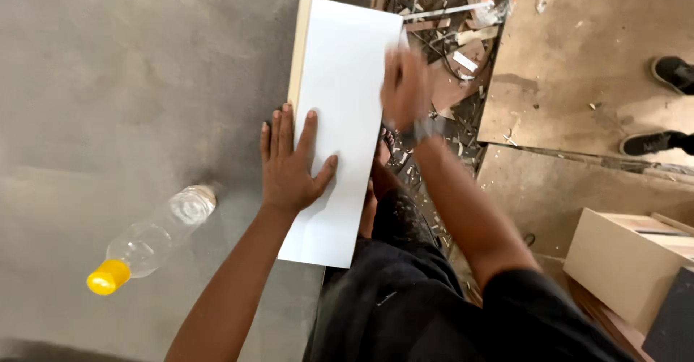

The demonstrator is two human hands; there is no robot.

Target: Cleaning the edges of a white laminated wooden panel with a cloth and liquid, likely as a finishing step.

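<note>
A long white laminated board [340,80] with a pale wooden edge lies across my knee above the grey concrete floor. My left hand [291,161] presses flat on its near left part, fingers spread. My right hand [405,87] is blurred at the board's right edge, fingers curled on or against that edge; whether it holds a small thing is unclear. A dark watch sits on that wrist.
A clear plastic bottle [155,240] with a yellow cap lies on the floor at left. Wood scraps and debris [452,15] are piled beyond the board. A plywood sheet [578,58] lies at right with another person's black shoes [669,73] on it. A pale box [622,261] sits lower right.
</note>
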